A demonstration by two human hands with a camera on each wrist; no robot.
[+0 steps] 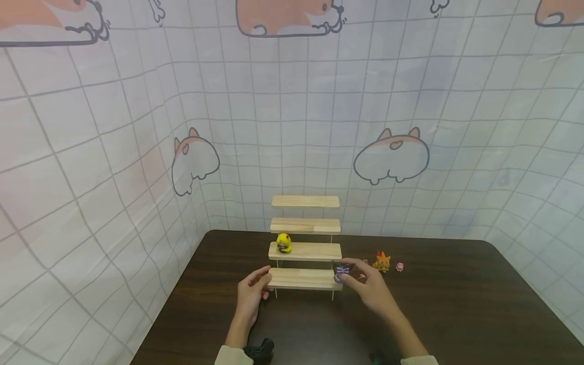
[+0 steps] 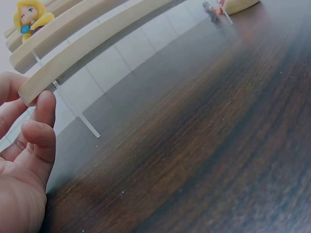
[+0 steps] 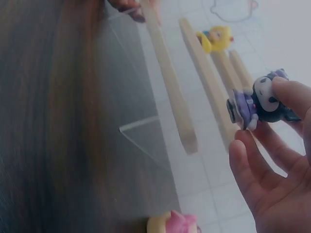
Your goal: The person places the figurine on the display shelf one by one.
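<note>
A four-tier display stand with pale wooden shelves (image 1: 301, 278) and thin clear supports stands on the table. My left hand (image 1: 250, 294) pinches the left end of the lowest shelf, fingertips at its edge in the left wrist view. Between the thumb and fingers of my right hand (image 1: 373, 290) is a small figurine (image 3: 265, 101) with a black hood, white face and purple dress. It is held near the right end of the lowest shelf, lying sideways in the right wrist view. A yellow-haired figurine (image 1: 284, 243) sits at the left of the second shelf from the bottom.
Right of the stand, beyond my right hand, are an orange figurine (image 1: 382, 261) and a small pink one (image 1: 399, 266) on the dark wooden table (image 1: 456, 304). Pink pieces partly show behind the right fingers. A white gridded cloth (image 1: 310, 132) hangs behind the table.
</note>
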